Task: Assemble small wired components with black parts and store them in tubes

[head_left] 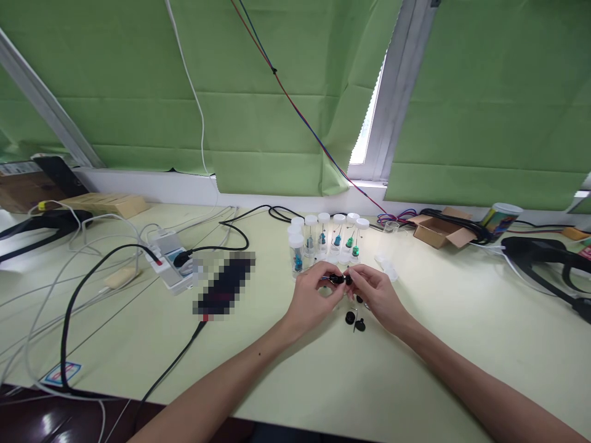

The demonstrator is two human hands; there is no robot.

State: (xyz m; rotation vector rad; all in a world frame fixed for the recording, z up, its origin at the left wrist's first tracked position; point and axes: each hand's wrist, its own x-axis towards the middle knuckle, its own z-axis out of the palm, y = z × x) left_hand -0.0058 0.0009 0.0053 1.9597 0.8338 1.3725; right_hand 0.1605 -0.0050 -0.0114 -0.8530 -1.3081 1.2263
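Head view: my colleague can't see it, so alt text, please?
A left hand and right hand hold small black parts above a pale table. Behind stand white-capped vials, several holding blue or green needle-like tips.

Head view, single: looked from the wearer's head, facing forward and down across the tabletop [452, 295]. Field wide, range moderate. Left hand [314, 292] and right hand [376, 295] fell just below and right of frame centre, forearms [231, 381] running in from the bottom. Green blinds [286, 135] beyond filled the upper part; tabletop's front edge slanted across lower left.
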